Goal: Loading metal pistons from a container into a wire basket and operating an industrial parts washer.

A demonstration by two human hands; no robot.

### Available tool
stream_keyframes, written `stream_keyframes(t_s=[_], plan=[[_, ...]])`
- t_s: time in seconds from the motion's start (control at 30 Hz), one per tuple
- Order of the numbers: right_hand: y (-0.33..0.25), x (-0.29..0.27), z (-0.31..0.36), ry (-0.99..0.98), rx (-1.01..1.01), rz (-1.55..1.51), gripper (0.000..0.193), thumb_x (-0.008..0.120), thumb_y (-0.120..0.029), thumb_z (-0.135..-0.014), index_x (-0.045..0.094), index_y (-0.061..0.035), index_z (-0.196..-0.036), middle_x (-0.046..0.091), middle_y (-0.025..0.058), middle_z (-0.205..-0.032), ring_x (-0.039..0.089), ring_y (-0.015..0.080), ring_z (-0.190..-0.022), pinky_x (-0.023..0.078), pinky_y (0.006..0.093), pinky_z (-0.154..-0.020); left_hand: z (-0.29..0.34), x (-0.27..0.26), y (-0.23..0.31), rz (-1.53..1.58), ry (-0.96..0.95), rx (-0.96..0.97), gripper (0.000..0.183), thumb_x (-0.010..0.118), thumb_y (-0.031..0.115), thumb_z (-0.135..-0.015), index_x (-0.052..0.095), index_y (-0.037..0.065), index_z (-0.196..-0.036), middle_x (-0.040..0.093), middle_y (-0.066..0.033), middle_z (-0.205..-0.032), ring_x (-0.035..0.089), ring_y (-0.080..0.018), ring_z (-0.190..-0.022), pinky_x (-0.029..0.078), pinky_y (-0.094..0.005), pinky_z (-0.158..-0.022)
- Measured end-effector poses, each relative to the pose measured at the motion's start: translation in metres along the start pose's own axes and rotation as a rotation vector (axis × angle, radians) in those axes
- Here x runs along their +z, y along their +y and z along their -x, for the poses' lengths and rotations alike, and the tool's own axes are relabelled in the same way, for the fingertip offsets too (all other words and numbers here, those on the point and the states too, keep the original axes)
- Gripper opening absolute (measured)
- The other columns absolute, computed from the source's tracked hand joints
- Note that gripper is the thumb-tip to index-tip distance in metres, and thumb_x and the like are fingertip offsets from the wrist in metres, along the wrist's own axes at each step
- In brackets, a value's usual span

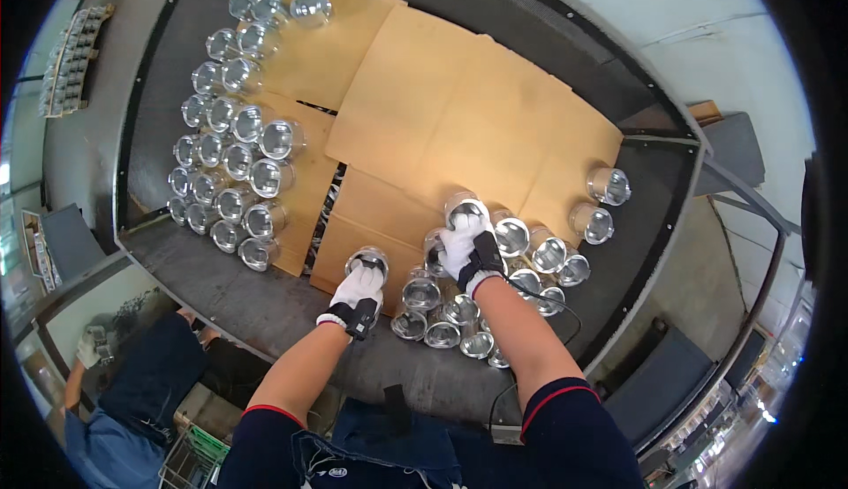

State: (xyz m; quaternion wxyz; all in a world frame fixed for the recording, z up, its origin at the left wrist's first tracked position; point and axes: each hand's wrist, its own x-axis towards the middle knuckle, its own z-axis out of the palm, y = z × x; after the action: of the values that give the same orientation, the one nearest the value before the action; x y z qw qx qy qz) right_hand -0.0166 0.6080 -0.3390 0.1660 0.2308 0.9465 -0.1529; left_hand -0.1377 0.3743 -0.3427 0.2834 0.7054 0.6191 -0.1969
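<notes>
In a white glove, my left hand (358,288) has its fingers reaching into the mouth of a clear glass jar (367,257), gripping it at the rim. This jar stands apart on the cardboard at the near middle. My right hand (461,240), gloved too, grips another clear glass jar (462,200) the same way, at the far left corner of a cluster of jars. Right beside that hand are a glass jar (511,236) and, partly covered by the glove, a second one (434,251). Both wrists wear black straps with small devices; a thin cable runs from the right one.
Brown cardboard sheets (433,100) line a large dark-walled bin (371,374). Several jars (223,116) stand in rows at its left. Two jars (608,186) stand at the right. A metal rail (768,264) runs outside. At lower left another person (150,383) holds something glassy.
</notes>
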Motion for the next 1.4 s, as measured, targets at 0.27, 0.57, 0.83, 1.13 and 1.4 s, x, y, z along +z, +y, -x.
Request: stream_keyframes(t_s=[0.27, 0.57, 0.83, 1.13, 1.4], plan=[[0.009, 0.000, -0.004, -0.170, 0.046, -0.011, 0.032, 0.063, -0.036, -0.071, 0.064, -0.0168, -0.096, 0.057, 0.0148, -0.105, 0.052, 0.0304, -0.108, 0.037, 0.0479, -0.093, -0.008, 0.011, 0.024, 0.016, 0.023, -0.024, 0.044, 0.046, 0.018, -0.088, 0.048, 0.002, -0.129, 0.045, -0.0221, -0.131, 0.043, -0.0384, -0.121, 0.030, -0.0501, -0.106], [-0.005, -0.016, 0.018, -0.088, 0.095, -0.043, 0.065, 0.068, -0.045, -0.065, 0.058, -0.0193, -0.124, 0.047, 0.0234, -0.130, 0.038, 0.0426, -0.125, 0.030, 0.0534, -0.104, 0.059, -0.082, 0.086, 0.465, 0.374, -0.282, 0.033, 0.056, 0.019, -0.077, 0.057, 0.004, -0.107, 0.053, -0.0149, -0.104, 0.051, -0.0318, -0.103, 0.043, -0.0441, -0.090], [-0.072, -0.062, 0.134, 0.058, -0.101, -0.730, 0.048, 0.070, -0.025, -0.079, 0.057, -0.0033, -0.121, 0.065, 0.0122, -0.091, 0.063, 0.0234, -0.077, 0.051, 0.0335, -0.069, 0.222, -0.116, 0.151, 1.173, 0.647, -0.490, 0.034, 0.052, 0.022, -0.089, 0.058, 0.001, -0.115, 0.063, -0.0223, -0.090, 0.062, -0.0371, -0.087, 0.050, -0.0420, -0.077], [-0.308, -0.124, 0.319, -0.703, -0.448, -0.873, 0.027, 0.065, -0.016, -0.088, 0.064, -0.0002, -0.110, 0.064, 0.0010, -0.075, 0.053, 0.0046, -0.053, 0.043, 0.0186, -0.048, 0.420, 0.048, 0.384, 1.413, 0.751, -1.118, 0.042, 0.052, 0.029, -0.090, 0.056, 0.005, -0.124, 0.064, -0.0181, -0.111, 0.062, -0.0338, -0.102, 0.049, -0.0353, -0.088], [-0.485, -0.067, 0.518, -0.841, -1.313, -0.377, 0.039, 0.069, -0.029, -0.083, 0.065, -0.0023, -0.111, 0.068, 0.0171, -0.101, 0.067, 0.0253, -0.092, 0.051, 0.0344, -0.083, 0.491, 0.167, 0.699, 1.689, 1.047, -2.044, 0.056, 0.060, 0.038, -0.085, 0.054, 0.000, -0.126, 0.056, -0.0203, -0.126, 0.056, -0.0307, -0.117, 0.043, -0.0351, -0.099]])
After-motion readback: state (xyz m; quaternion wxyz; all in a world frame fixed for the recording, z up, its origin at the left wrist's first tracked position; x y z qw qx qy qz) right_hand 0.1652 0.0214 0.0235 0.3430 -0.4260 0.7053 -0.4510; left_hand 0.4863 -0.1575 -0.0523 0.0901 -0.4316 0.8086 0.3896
